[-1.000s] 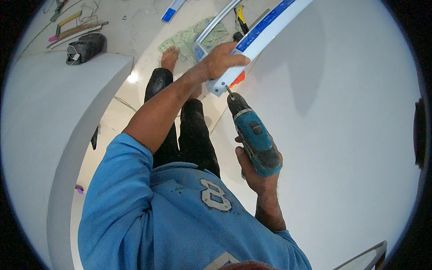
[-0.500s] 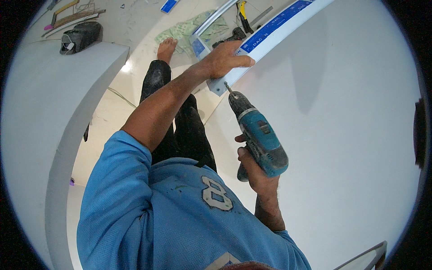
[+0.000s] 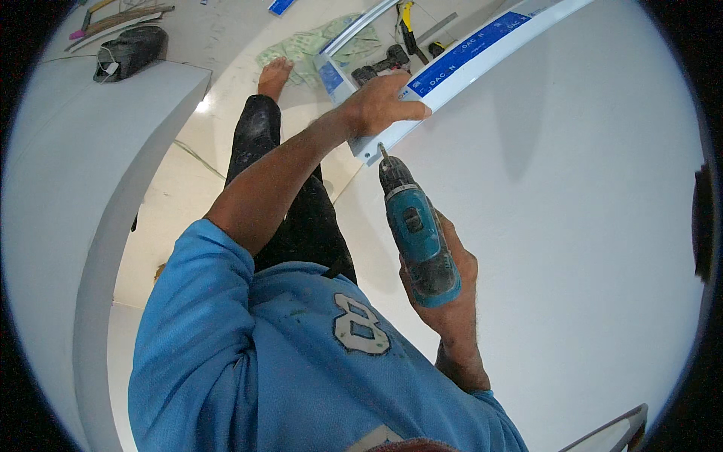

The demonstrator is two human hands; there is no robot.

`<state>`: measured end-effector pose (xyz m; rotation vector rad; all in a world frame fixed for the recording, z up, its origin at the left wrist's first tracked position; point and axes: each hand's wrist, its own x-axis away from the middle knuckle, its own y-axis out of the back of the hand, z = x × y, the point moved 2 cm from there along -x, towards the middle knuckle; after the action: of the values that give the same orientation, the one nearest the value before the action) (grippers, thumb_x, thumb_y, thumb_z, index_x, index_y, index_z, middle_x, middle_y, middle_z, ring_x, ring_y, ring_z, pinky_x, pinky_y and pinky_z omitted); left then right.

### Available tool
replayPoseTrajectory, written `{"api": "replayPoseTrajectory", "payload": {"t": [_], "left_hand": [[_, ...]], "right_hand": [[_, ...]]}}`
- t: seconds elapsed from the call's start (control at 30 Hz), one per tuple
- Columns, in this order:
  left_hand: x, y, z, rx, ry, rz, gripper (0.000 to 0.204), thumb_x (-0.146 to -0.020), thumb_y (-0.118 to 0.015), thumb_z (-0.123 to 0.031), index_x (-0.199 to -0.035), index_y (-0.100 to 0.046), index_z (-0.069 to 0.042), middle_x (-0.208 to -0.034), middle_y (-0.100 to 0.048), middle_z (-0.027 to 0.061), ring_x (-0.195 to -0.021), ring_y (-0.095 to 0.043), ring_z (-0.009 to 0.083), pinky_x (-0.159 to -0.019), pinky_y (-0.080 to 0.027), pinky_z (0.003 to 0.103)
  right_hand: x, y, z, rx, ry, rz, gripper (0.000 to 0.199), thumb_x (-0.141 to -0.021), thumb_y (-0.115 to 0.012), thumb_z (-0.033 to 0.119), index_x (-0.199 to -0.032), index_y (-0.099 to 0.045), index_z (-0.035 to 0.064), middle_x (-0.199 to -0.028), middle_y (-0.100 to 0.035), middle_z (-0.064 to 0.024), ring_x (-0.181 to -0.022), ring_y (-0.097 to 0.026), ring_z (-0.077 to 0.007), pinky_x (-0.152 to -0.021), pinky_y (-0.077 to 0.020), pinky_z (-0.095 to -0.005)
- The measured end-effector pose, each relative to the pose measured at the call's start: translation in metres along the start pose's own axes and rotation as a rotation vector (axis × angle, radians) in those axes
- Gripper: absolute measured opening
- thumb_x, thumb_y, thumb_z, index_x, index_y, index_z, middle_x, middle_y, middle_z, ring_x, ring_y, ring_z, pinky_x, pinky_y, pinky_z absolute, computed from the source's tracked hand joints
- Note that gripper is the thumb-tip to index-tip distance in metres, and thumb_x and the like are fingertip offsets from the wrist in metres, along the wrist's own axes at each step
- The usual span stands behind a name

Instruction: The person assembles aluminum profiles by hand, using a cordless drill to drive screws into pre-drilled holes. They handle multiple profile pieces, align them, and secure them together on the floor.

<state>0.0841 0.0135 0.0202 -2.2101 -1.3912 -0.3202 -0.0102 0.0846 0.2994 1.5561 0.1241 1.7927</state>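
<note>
A white frame profile [image 3: 520,38] with blue protective film along its face slants up to the right. My left hand [image 3: 376,105] grips it close to its lower end, thumb laid across the film side. In my right hand [image 3: 459,267] is a teal and black cordless drill [image 3: 418,226], held by its handle, which the drill body mostly hides. The drill's bit [image 3: 385,152] points up at the profile's end and appears to meet it beside a small dark hole [image 3: 367,155].
Beyond the profile, a second drill [image 3: 392,59] and a yellow-handled tool [image 3: 407,19] lie on the floor near a green patterned cloth [image 3: 301,53]. A white ledge [image 3: 151,98] curves along the left, with a dark bag [image 3: 135,53] on it. A white wall [image 3: 595,226] fills the right.
The drill has swung more upright, its rear end moving left and down, and its bit has shifted slightly at the profile's end. My left hand keeps its grip.
</note>
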Motion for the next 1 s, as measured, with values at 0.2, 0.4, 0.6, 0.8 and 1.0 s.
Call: {"api": "replayPoseTrajectory", "payload": {"t": [0.2,0.4,0.6,0.8,1.0], "left_hand": [[0.000,0.000,0.000,0.039,0.035,0.068,0.068,-0.089,-0.076,-0.047,-0.135,-0.062,0.000,-0.109,-0.071,0.0216,-0.098,-0.072,0.0276,-0.089,-0.056,0.042],[0.002,0.006,-0.008,-0.034,0.163,0.107,0.074,-0.085,-0.078,-0.050,-0.133,-0.061,0.004,-0.105,-0.071,0.0238,-0.093,-0.073,0.0293,-0.085,-0.058,0.043],[0.003,0.007,-0.012,0.041,0.094,0.108,0.068,-0.085,-0.074,-0.050,-0.122,-0.063,0.006,-0.100,-0.072,0.0252,-0.085,-0.074,0.0323,-0.077,-0.058,0.045],[0.001,0.010,-0.010,0.017,0.081,0.077,0.063,-0.086,-0.075,-0.048,-0.118,-0.064,0.006,-0.098,-0.073,0.0251,-0.084,-0.074,0.0325,-0.074,-0.059,0.043],[0.005,0.010,-0.015,0.021,0.059,0.073,0.061,-0.086,-0.076,-0.045,-0.116,-0.065,0.007,-0.098,-0.074,0.0254,-0.086,-0.075,0.0322,-0.080,-0.059,0.043]], "right_hand": [[-0.011,0.011,0.000,-0.007,0.005,0.030,0.071,-0.086,-0.081,0.017,-0.150,-0.050,0.0082,-0.110,-0.076,-0.0202,-0.094,-0.076,-0.0306,-0.085,-0.0619,-0.0461],[-0.014,0.019,-0.004,0.046,0.043,0.091,0.077,-0.085,-0.084,0.022,-0.152,-0.049,0.0088,-0.108,-0.076,-0.0185,-0.091,-0.075,-0.0291,-0.086,-0.0619,-0.0452],[-0.019,0.025,0.003,0.159,-0.011,0.174,0.083,-0.085,-0.085,0.026,-0.156,-0.047,0.0085,-0.113,-0.076,-0.0175,-0.092,-0.075,-0.0265,-0.080,-0.0574,-0.0407],[-0.026,0.029,0.002,0.104,0.108,0.151,0.085,-0.084,-0.085,0.031,-0.156,-0.048,0.0078,-0.114,-0.076,-0.0156,-0.089,-0.075,-0.0230,-0.083,-0.0539,-0.0408],[-0.027,0.034,0.007,0.168,0.057,0.210,0.087,-0.082,-0.085,0.034,-0.156,-0.047,0.0083,-0.115,-0.076,-0.0160,-0.089,-0.075,-0.0255,-0.085,-0.0531,-0.0407]]}}
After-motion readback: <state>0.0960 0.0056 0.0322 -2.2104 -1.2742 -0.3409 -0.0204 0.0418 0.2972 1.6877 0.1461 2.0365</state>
